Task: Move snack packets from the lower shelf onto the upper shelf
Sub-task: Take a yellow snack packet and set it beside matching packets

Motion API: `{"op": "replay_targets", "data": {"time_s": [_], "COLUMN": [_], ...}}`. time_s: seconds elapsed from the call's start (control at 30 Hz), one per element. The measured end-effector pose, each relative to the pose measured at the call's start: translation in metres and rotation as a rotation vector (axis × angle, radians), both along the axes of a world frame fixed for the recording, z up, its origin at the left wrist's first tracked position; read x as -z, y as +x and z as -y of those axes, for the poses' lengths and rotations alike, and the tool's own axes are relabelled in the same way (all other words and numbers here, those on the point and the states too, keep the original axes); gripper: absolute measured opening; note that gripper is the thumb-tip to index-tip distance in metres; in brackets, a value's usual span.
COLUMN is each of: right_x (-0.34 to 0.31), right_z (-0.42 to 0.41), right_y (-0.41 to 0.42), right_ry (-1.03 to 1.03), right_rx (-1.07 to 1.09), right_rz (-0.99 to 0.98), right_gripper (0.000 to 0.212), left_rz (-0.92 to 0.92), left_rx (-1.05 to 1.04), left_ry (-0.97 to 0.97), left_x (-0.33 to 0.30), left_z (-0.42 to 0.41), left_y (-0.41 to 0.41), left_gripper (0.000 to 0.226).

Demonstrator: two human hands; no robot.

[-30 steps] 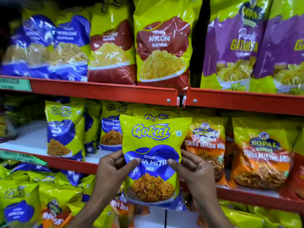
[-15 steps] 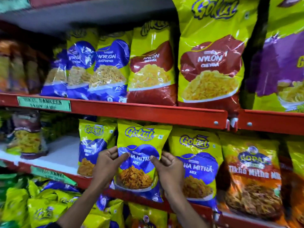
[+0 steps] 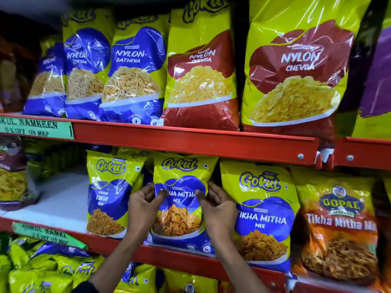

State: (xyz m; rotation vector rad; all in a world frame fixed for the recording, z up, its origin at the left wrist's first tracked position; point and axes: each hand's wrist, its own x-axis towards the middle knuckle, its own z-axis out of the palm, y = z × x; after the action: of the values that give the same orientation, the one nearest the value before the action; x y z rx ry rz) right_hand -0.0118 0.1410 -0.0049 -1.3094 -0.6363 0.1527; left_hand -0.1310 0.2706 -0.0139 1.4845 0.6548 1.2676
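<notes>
On the middle red metal shelf (image 3: 190,258), btwn two other packets, stands a yellow-and-blue plastic Gokul Tikha Mitha Mix packet (image 3: 179,199), upright, its base on the shelf edge. Left hand (image 3: 142,205) curls round the packet's left side, thumb on the front, fingers behind; right hand (image 3: 215,205) does the same on the right side, thumb tip pressed on the blue panel. Both hands pinch the packet, neither is spread flat.

Just left of it sits a yellow-and-blue Gokul Tikhi Sev packet (image 3: 110,193), w/ bare white shelf surface further left. Just right stands a larger Gokul Tikha Mitha Mix packet (image 3: 261,210), then an orange Gopal Tikha Mitha packet (image 3: 338,225).

Upper red shelf (image 3: 190,142) carries big blue Nylon Gathiya bags (image 3: 133,72) and red Nylon Chevda bags (image 3: 296,70); a green paper price label (image 3: 36,127) is stuck on its front lip. Bottom shelf holds a loose heap of yellow packets (image 3: 42,269), partly hidden by the forearms.
</notes>
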Motion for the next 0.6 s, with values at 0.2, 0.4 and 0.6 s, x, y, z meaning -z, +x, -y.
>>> {"op": "replay_targets", "data": {"time_s": [0.2,0.4,0.6], "right_x": [0.010,0.037,0.052], "right_z": [0.004,0.030,0.016], "right_y": [-0.004,-0.037,-0.022], "right_ry": [-0.033,-0.188,-0.511], "right_rx": [0.017,0.227,0.186], "right_rz": [0.075,0.632,1.206], "right_gripper": [0.050,0.066,0.066], "left_rz": [-0.093,-0.226,-0.590], "left_rx": [-0.071,-0.184,-0.181], "left_ry": [0.061,0.434,0.903], "left_x": [0.007,0.030,0.056], "left_z": [0.008,0.046,0.037], "left_y": [-0.003,-0.020,-0.014], "left_gripper": [0.051,0.072,0.064]}}
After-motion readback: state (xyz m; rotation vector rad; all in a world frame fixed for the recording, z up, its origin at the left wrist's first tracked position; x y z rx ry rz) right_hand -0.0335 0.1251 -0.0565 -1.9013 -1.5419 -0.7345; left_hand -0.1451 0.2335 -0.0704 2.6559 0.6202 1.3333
